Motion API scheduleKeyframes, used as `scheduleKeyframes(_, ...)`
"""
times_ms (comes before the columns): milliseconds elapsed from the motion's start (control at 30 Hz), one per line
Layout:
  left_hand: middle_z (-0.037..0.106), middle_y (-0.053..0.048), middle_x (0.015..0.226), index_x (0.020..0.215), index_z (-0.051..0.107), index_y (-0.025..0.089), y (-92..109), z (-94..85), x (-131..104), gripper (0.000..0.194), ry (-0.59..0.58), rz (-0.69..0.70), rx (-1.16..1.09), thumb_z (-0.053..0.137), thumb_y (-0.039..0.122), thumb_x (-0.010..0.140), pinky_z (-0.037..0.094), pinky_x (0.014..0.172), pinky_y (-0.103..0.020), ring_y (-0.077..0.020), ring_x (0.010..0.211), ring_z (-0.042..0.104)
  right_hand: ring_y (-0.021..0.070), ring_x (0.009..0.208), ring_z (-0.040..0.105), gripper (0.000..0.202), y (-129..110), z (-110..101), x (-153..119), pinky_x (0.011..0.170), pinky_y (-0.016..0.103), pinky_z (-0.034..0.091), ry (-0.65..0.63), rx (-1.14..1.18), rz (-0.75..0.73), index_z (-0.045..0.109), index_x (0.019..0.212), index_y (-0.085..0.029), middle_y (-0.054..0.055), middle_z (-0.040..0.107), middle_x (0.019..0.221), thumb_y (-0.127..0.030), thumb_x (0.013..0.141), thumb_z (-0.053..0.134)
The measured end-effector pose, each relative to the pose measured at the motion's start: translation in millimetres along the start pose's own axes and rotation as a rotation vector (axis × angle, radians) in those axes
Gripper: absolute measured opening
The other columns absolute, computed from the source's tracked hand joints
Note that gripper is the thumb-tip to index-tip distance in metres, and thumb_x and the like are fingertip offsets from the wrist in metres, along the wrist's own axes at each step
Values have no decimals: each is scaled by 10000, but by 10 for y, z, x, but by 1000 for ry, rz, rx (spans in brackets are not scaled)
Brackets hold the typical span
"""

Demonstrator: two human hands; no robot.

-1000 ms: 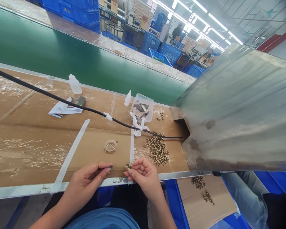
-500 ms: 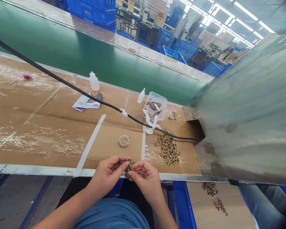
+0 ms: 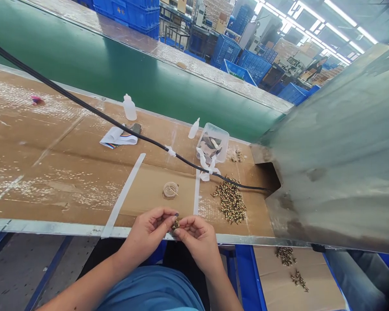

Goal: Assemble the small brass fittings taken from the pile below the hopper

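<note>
At the bench's front edge, my left hand [image 3: 152,227] is closed in a pinch on a small brass-and-dark metal part [image 3: 175,224]. Thumb and forefinger of my right hand [image 3: 197,236] meet the same part from the other side, also closed. A dark bluish tip shows above my left fingertips; whether it belongs to the part I cannot tell. Fingers hide most of the part. Just beyond my hands stands a small clear round cup [image 3: 170,190] with a thin stick across it. To the right lies a heap of similar brass-and-dark parts [image 3: 230,201].
A black cable [image 3: 142,137] crosses above the bench. Behind it are a clear tub [image 3: 226,144], two white squeeze bottles [image 3: 129,108] and a folded cloth strip [image 3: 118,137]. A green conveyor belt [image 3: 142,82] runs beyond. A metal housing [image 3: 337,164] bounds the right; more parts [image 3: 285,255] lie below.
The view has shifted slightly. Both hands stay at the same spot with the small part between them, which shows a little less between my fingers.
</note>
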State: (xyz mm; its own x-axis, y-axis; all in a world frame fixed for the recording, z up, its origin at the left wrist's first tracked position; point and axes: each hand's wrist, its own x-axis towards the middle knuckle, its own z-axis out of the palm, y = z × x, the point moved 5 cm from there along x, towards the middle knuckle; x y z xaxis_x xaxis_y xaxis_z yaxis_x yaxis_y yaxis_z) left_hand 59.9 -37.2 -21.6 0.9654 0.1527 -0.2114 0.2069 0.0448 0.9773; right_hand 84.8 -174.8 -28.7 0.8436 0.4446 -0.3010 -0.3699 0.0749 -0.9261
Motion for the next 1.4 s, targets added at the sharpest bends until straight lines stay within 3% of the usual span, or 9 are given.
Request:
scheduleKeyframes(567,636,-10,694,883,642,142,-15,23,26,235,-24,-58,-18,606,343,768,415,495,-190,-107,595,541,108,659,608,154,-5,-16,12,627,223,470,12,-46,-12,631,783,-160,12,684,726,-245,716,740)
scheduleKeyframes(1000,655,-16,723,906,635,148,-70,16,25,241,-17,-57,-20,601,345,771,461,543,-205,-118,626,578,101,641,605,161,17,-27,18,626,224,488,17,-27,-2,628,788,-161,3,673,724,-240,706,743)
scheduleKeyframes(1233,683,-36,785,904,635,155,-67,17,21,230,-19,-45,6,603,344,776,514,663,-246,-152,731,631,123,764,629,194,13,-49,6,716,241,510,-22,-94,-72,678,904,-203,18,678,838,-212,718,732)
scheduleKeyframes(1400,667,-17,726,917,619,161,-59,31,26,226,-34,-42,26,594,350,795,505,587,-225,-137,654,622,143,786,636,143,13,-76,-19,721,262,523,9,-141,-138,690,893,-214,28,665,846,-247,754,705)
